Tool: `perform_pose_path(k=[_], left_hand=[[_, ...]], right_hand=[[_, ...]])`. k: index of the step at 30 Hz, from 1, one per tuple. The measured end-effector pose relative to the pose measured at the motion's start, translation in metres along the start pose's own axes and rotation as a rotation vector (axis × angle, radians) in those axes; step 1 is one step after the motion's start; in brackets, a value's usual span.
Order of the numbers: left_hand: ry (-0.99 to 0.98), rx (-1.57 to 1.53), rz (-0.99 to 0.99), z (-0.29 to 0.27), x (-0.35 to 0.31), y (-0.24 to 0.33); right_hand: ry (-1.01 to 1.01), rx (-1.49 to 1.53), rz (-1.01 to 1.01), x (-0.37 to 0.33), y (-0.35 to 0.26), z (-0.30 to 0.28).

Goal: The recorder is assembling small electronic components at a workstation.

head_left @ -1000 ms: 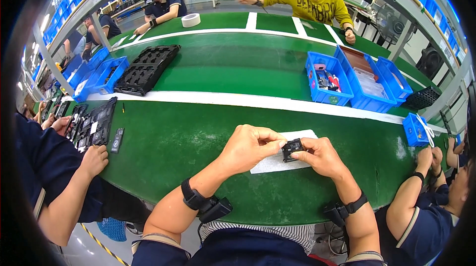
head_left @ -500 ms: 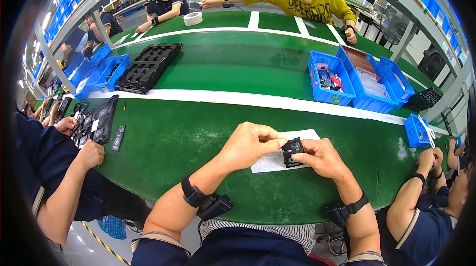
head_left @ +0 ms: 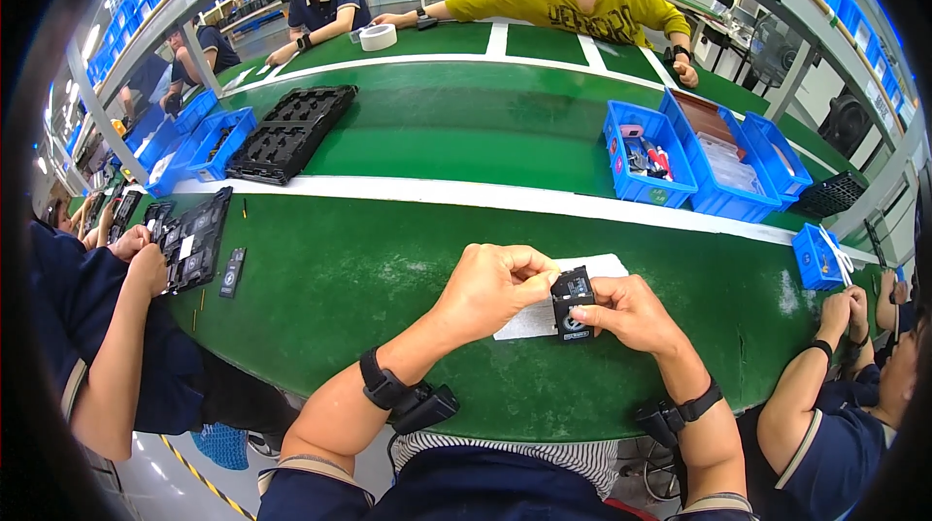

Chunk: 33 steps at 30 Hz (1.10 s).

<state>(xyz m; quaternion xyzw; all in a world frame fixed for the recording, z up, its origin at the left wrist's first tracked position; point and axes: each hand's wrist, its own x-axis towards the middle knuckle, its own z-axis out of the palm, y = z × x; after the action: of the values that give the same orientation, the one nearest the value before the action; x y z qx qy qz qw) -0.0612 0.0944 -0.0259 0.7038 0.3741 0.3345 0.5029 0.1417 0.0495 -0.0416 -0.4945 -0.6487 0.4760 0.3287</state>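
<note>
Your left hand (head_left: 490, 288) and right hand (head_left: 626, 312) both pinch a small black square plastic module (head_left: 572, 302), holding it just above a white paper sheet (head_left: 534, 317) on the green table mat (head_left: 369, 278). Farther off, blue plastic bins (head_left: 714, 157) stand to your right and a black moulded tray (head_left: 291, 133) lies to your left.

Both forearms are rising from the lower edge and angling inward, each wearing a black strap at the wrist. The left hand (head_left: 490, 290) is curling into a loose fist, knuckles up, its fingertips pinching toward the middle. The right hand (head_left: 629, 315) is facing it, thumb and forefinger pressing inward, the other fingers folding beneath. The two hands are meeting fingertip to fingertip.
</note>
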Motion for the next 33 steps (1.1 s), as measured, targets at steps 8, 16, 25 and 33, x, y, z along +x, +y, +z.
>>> perform_pose_path(k=[8,16,25,33], left_hand=[[-0.197,-0.214,-0.143,-0.013,0.007,-0.016],[-0.202,-0.157,-0.169,-0.016,0.006,-0.009],[-0.112,0.017,-0.074,-0.008,0.004,-0.005],[-0.094,-0.007,-0.059,-0.008,0.004,-0.016]], right_hand=[[-0.118,0.177,0.059,0.001,0.001,-0.001],[-0.152,0.169,0.085,0.001,0.006,-0.002],[-0.157,0.112,0.09,-0.001,0.001,-0.002],[-0.155,0.115,0.097,0.002,0.006,0.0]])
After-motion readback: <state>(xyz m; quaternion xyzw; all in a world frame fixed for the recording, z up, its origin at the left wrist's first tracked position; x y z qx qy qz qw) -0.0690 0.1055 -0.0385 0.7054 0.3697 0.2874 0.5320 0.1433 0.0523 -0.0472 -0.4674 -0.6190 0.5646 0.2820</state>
